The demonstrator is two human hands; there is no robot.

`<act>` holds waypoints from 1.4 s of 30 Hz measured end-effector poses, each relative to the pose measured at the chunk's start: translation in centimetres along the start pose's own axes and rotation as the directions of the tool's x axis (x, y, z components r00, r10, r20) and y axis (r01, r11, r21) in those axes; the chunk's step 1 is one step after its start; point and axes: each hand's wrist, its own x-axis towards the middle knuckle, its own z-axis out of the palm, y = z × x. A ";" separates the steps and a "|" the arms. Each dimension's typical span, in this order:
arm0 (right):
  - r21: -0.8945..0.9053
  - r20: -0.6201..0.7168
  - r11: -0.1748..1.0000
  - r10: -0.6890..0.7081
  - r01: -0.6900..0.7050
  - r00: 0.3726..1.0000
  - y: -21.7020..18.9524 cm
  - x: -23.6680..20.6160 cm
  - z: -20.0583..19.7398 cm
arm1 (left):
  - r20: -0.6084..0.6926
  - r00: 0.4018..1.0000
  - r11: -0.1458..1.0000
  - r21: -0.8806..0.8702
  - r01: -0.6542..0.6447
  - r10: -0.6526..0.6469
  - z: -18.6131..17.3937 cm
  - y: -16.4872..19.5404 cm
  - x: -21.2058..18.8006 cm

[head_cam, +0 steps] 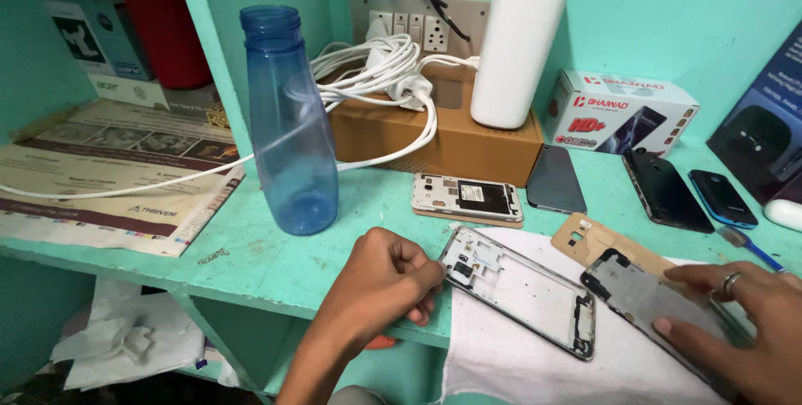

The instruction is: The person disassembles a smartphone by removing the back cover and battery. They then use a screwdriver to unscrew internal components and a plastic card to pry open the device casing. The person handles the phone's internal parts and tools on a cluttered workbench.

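- My left hand [388,284] was curled, fingertips pinched on the upper-left corner of the frame [522,288], a bare phone mid-frame with a silver rim.
- The frame lay flat on the white cloth [535,355], long axis running from upper left, at my left fingertips, down to lower right, toward my right hand.
- My right hand [739,326] lay flat, fingers spread, pressing on the grey panel [643,296]; I could not tell whether it gripped the panel's far edge.
- The panel sat just right of the frame, roughly parallel to it, partly over a tan back cover [589,238].
- Relation noted: the frame was between the two hands, the left one touching, the right one near its lower end but apart from it.
- Behind, well apart on the green shelf [276,259]: a blue bottle [288,121], an opened phone [468,200], a cardboard box [443,133].
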 end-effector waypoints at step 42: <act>0.715 -0.025 0.655 -0.329 0.247 0.944 -16.6 -4.6 -0.2 | 0.058 0.988 0.990 -0.013 -0.139 0.140 0.1 -0.7 0.6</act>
